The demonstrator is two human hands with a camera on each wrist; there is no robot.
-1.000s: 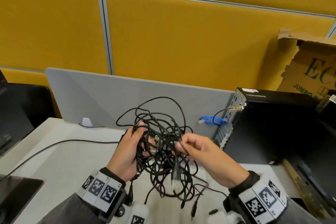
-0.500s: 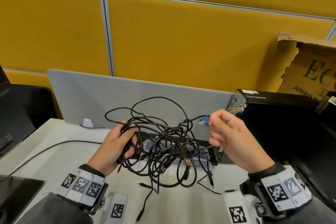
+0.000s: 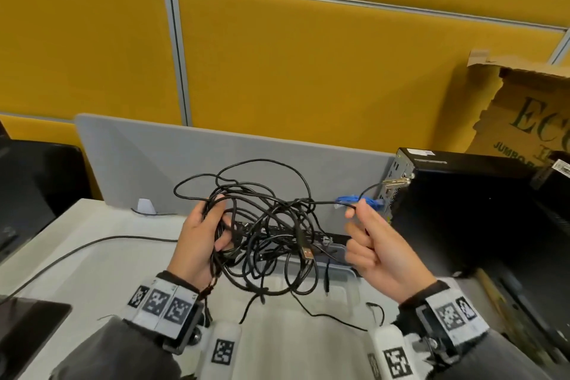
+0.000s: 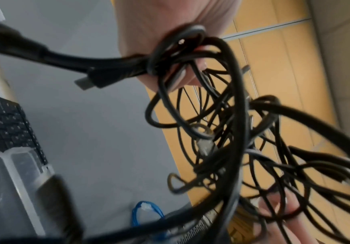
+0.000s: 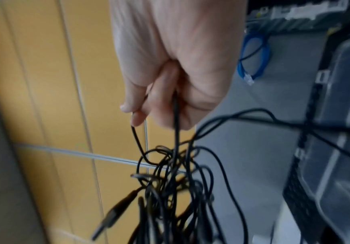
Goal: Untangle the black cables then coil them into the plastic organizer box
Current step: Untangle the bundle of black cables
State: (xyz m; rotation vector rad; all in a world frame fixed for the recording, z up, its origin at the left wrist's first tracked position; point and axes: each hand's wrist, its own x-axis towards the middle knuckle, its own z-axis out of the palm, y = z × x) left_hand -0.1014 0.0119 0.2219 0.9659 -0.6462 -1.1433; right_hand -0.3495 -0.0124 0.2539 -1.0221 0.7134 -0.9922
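Note:
A tangle of thin black cables (image 3: 265, 225) hangs in the air above the desk, between both hands. My left hand (image 3: 205, 236) grips a bundle of its loops (image 4: 180, 54) on the left side. My right hand (image 3: 367, 231) pinches one strand (image 5: 175, 105) and holds it out taut to the right. A USB plug (image 3: 306, 253) dangles from the middle of the tangle. Below it, the clear plastic organizer box (image 3: 339, 268) sits on the desk, mostly hidden by the cables; its rim (image 4: 13, 165) also shows in the left wrist view.
A black computer tower (image 3: 462, 210) stands at the right with a blue network cable (image 3: 354, 200) at its back. A grey divider (image 3: 154, 163) runs behind the desk. A keyboard (image 4: 7, 123) lies behind the box. A monitor (image 3: 30, 188) stands left, and a separate black cable (image 3: 92, 247) crosses the desk.
My hands have moved apart: the right hand pulled one strand out to the right, the left hand drew the bundle left, and the tangle has spread wider.

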